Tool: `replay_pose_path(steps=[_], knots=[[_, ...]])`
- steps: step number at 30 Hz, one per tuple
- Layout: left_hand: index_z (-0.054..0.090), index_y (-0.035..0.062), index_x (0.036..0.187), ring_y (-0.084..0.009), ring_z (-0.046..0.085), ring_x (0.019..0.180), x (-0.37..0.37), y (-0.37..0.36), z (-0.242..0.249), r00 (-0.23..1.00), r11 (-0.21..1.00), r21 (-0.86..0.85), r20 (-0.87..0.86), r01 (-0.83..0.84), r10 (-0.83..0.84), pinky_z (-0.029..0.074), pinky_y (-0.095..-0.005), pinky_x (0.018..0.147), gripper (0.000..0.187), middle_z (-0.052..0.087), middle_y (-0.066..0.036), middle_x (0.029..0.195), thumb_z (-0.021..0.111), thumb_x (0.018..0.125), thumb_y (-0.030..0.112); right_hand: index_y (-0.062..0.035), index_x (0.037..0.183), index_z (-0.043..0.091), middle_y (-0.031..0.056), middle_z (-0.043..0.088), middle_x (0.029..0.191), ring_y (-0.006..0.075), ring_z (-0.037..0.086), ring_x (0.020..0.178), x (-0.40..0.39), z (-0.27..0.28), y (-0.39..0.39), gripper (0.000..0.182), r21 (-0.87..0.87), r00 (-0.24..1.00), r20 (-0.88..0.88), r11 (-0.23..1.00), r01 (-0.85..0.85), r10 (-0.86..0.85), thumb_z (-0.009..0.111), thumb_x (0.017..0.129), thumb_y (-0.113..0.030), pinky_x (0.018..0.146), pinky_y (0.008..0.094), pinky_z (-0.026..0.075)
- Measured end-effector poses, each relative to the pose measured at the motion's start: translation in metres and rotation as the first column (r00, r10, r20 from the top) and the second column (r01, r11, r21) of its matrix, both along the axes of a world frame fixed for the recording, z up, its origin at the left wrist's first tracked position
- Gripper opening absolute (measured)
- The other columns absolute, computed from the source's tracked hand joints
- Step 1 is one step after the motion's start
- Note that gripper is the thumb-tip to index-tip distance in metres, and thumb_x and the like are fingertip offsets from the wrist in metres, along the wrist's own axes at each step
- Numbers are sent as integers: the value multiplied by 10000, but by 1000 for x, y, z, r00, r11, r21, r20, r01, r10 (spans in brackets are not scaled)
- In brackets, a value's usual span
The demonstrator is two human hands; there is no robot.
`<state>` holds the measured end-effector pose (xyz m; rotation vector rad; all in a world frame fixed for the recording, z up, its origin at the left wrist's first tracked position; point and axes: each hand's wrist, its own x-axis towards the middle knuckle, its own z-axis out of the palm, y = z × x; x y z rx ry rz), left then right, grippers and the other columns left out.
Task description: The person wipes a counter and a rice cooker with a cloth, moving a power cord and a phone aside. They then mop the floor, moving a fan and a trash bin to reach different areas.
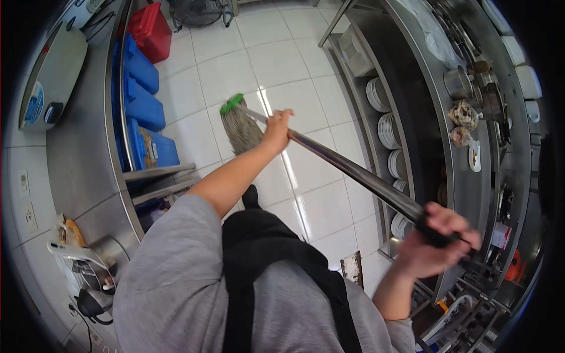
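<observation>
A mop slants across the view, its long metal handle (353,170) running from the floor up to the right. Its grey string head (240,128), with a green clamp (233,103), lies on the white tiles ahead of me. My left hand (278,130) is wrapped around the lower part of the handle, close to the mop head. At the dark upper end of the handle, my right hand (438,238) is closed around the grip and slightly blurred by motion.
Blue bins (144,106) and a red container (150,32) stand under the left steel counter (88,159). A steel shelf with stacked plates (388,130) runs along the right. A fan (197,10) stands at the far end. Wet-looking floor tiles (276,59) reflect light.
</observation>
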<state>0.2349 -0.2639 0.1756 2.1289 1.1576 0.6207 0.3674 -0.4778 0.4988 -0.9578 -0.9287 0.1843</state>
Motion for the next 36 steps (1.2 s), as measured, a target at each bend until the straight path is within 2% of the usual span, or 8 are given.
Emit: replay_pose_path(steps=[5,7,14,19,23,26,30,36], knots=[[412,109,1197,-328,556,918,62,100,-46,951,967,-33,-191,-253,242,488,-400,854,503,540,-176,870,655,766,17,-113,1205,228,219,458,1125,336,540,1037,-12,-84,27,446,-140,980,194,987,76,-48,552,899,-125,974,536,414],[420,79,1147,-325,549,937,91,98,-55,932,837,-546,293,-20,213,487,-415,866,437,544,-169,823,667,787,55,-95,1255,206,243,416,1185,364,496,1100,9,-86,16,482,-160,967,254,985,60,-18,509,882,-68,991,532,399],[507,52,946,-291,547,908,126,5,50,965,960,104,-44,261,-258,465,-390,834,491,582,-165,940,811,698,346,-70,1293,266,157,501,1035,267,541,879,106,-33,-41,602,-13,801,581,983,185,-143,632,891,-330,750,411,518],[518,87,743,-308,584,772,163,-55,122,841,839,-61,73,541,-536,470,-385,686,387,569,-74,638,795,692,353,-76,1138,429,29,554,797,204,524,699,134,35,-55,434,403,822,466,906,132,-327,703,837,-227,545,316,454],[509,106,761,-298,575,637,213,-99,111,519,492,-165,263,855,-814,446,-388,578,290,560,-77,634,739,696,271,-117,988,523,6,501,568,114,489,455,157,107,-38,248,259,716,317,670,-696,622,588,912,-344,495,306,505],[483,121,724,-315,549,572,240,-117,76,467,424,-203,271,883,-842,414,-401,513,309,522,-82,576,724,721,313,-127,809,512,-64,406,479,64,396,380,187,134,-56,170,-71,513,272,549,-833,814,632,882,-222,429,212,431],[450,137,691,-328,517,521,278,-74,46,378,381,-54,315,923,-871,390,-404,475,344,473,-73,521,719,731,349,-160,686,402,-105,384,510,21,397,406,181,123,-24,295,-24,859,279,897,-441,430,582,918,-193,428,176,378],[413,135,693,-330,513,521,337,-34,31,158,156,-31,319,987,-935,385,-402,473,365,458,-68,529,736,646,300,-182,731,420,-109,399,541,12,430,459,164,109,-24,267,-86,958,245,980,177,-152,503,964,-283,501,196,455]])
